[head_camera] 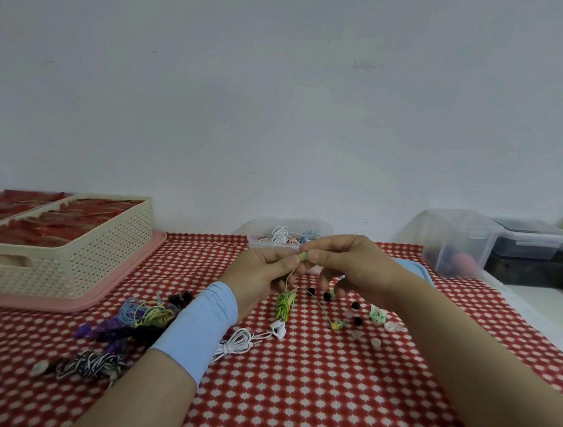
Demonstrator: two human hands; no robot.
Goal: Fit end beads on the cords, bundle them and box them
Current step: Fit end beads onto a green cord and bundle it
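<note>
green cord (288,283) hangs down – both hands (262,272) (346,265) pinching its top end

The basket (67,264) stands on a tray (116,288) at the left rear of the desk (292,399). A tub (254,241) holding loose cords (281,235) sits at centre rear, behind the left hand (262,272) and right hand (353,266), from which a hanging cord (286,301) reaches the desk. Two containers (456,244) stand side by side at right rear. A cord pile (130,322) lies left of the left forearm. Loose beads (356,312) lie below the right hand.
</note>
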